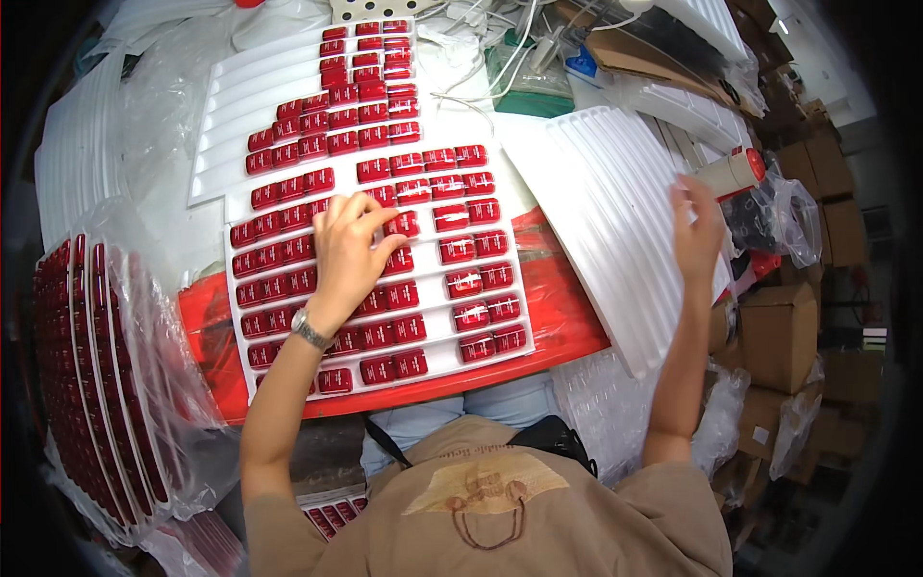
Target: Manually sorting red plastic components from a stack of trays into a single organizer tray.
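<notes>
In front of me lies a white ribbed tray (437,317) with rows of small glossy dark-red blocks that carry pale print; whether they are bottles or cases I cannot tell. My left hand (348,248), with a metal watch on the wrist, reaches over its middle. Thumb and fingertips close on the two sides of one red block (402,224), which sits at or just above its row. My right hand (697,231) is off to the right, above a stack of white ribbed trays (606,212). Motion smears its fingers, close to a white cylindrical object with a red end (733,172).
A second white tray (245,106), partly filled with red blocks, adjoins at the far side. Filled trays in clear plastic (96,385) stand at the left. Red sheeting (558,298) covers the table's front edge. White cables (510,72) lie at the back; cardboard boxes (777,337) stand right.
</notes>
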Demonstrator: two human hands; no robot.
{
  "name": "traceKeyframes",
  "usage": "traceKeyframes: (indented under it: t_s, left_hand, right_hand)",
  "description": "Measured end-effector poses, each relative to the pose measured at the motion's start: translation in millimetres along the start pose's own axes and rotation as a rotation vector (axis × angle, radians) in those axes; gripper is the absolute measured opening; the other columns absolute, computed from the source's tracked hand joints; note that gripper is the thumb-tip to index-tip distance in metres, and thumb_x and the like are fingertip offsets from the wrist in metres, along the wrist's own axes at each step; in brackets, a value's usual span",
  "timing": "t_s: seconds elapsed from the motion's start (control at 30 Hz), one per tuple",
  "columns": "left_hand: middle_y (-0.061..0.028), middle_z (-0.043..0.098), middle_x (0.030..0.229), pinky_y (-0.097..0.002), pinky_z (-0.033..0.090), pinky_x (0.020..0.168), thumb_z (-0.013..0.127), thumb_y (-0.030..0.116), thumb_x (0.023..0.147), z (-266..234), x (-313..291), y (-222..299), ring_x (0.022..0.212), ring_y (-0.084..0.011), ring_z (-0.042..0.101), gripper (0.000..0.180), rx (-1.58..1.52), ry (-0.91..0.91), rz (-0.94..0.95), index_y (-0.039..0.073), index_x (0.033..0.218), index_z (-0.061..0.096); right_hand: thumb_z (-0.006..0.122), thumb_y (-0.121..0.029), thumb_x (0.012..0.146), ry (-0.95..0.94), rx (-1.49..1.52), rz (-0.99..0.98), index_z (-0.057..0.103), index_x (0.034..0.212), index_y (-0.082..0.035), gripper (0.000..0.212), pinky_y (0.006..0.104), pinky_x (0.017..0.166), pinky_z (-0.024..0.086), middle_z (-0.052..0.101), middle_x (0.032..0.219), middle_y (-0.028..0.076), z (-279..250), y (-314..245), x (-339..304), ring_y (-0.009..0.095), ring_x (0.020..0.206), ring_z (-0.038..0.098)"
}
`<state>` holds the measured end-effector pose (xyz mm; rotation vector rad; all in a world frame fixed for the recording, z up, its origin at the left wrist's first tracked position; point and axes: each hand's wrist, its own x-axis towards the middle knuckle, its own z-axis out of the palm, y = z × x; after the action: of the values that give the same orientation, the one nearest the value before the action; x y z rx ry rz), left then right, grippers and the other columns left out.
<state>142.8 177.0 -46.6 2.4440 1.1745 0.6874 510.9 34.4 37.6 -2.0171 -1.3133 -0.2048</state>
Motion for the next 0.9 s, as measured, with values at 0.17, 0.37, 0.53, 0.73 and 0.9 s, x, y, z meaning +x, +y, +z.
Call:
traceKeyframes:
  t_s: [0.17,0.37,0.53,0.73,0.9]
  left_hand:
    - [-0.0030,0.057,0.089,-0.0350,0.035,0.080,0.076,0.021,0.070,20.6,11.3,2.4,0.088,-0.0184,0.051,0.030,0.019,0.073,0.167,0.008,0.095,0.068]
    - [-0.0026,0.059,0.091,-0.0343,0.038,0.084,0.074,0.015,0.071,-14.8,-4.2,-27.8,0.090,-0.0202,0.051,0.029,0.039,-0.082,0.054,0.005,0.097,0.068]
    - [-0.0084,0.062,0.095,-0.0356,0.044,0.084,0.072,0.016,0.073,-12.9,-6.1,-16.4,0.092,-0.0220,0.056,0.026,-0.305,0.043,0.174,0.003,0.094,0.065]
    - [-0.0120,0.063,0.096,-0.0342,0.048,0.081,0.075,0.013,0.072,-25.0,-18.6,47.0,0.092,-0.0262,0.059,0.031,-0.698,-0.032,0.220,0.002,0.099,0.063]
    - [-0.0099,0.061,0.094,-0.0340,0.046,0.080,0.071,0.009,0.072,-24.3,-14.7,14.4,0.090,-0.0247,0.057,0.024,-0.325,0.098,0.133,0.002,0.094,0.064]
  right_hand:
    - [0.054,-0.010,0.086,-0.122,-0.599,-0.125,0.060,0.107,0.001,0.024,0.0443,0.084,0.044,0.064,0.097,0.021,2.8,164.2,25.5,0.039,0.097,0.057]
    - [0.056,-0.010,0.087,-0.085,-0.365,-0.028,0.062,0.103,0.000,0.020,0.0344,0.072,0.049,0.065,0.088,0.014,-1.8,123.9,28.2,0.024,0.079,0.062]
    - [0.055,-0.010,0.090,-0.637,0.786,0.162,0.065,0.099,0.002,0.018,0.0238,0.063,0.050,0.067,0.085,0.008,38.1,-67.3,-1.7,0.010,0.066,0.060]
    - [0.065,-0.009,0.085,-0.822,1.027,0.120,0.057,0.103,0.003,0.023,0.0220,0.059,0.048,0.062,0.076,0.004,85.2,-149.4,-60.0,0.008,0.066,0.058]
    - [0.071,-0.017,0.079,-0.277,0.154,-0.056,0.058,0.111,-0.003,0.037,0.0339,0.061,0.049,0.061,0.091,0.015,47.4,-75.3,-24.5,0.023,0.070,0.060]
